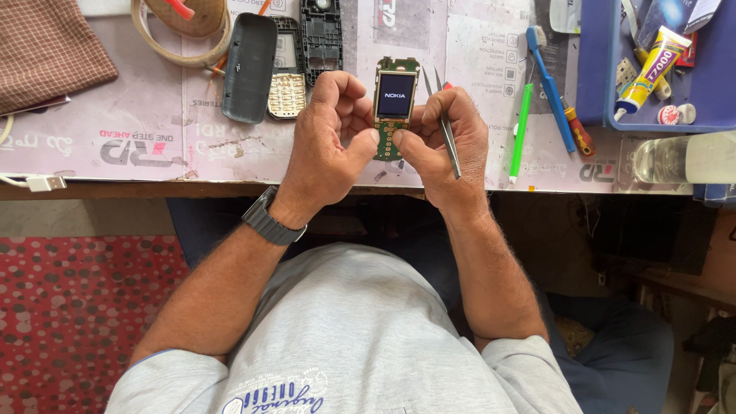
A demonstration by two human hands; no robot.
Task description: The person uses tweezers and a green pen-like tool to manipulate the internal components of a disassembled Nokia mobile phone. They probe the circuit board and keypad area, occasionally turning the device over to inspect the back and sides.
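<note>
Nearest the camera is the person's grey T-shirt (360, 345), with both bare forearms reaching up from it to the worktop (153, 130); a dark wristwatch (270, 218) sits on the left wrist.

The left hand (330, 138) and right hand (445, 142) meet just above the worktop's near edge and hold between them a bare phone circuit board (393, 107), green, upright, its small screen lit with a white logo on black. The left fingers are curled closed around the board's left edge, thumb pressed near the lower keypad contacts. The right thumb and fingers close on the board's right edge, and the same hand also grips metal tweezers (447, 130), whose 2 tips point up beside the screen.

On the worktop just beyond the left hand lie a dark grey phone back cover (249, 67), a keypad front piece (287, 80) touching it, and a black inner phone frame (321, 34). A roll of tape (184, 38) sits farther left, beside a brown checked cloth (46, 50). To the right of the hands lie a green tool (521, 130), a blue toothbrush (550, 84) and a small screwdriver (579, 130). A blue tray (594, 77) at the far right holds a yellow glue tube (650, 69).
</note>
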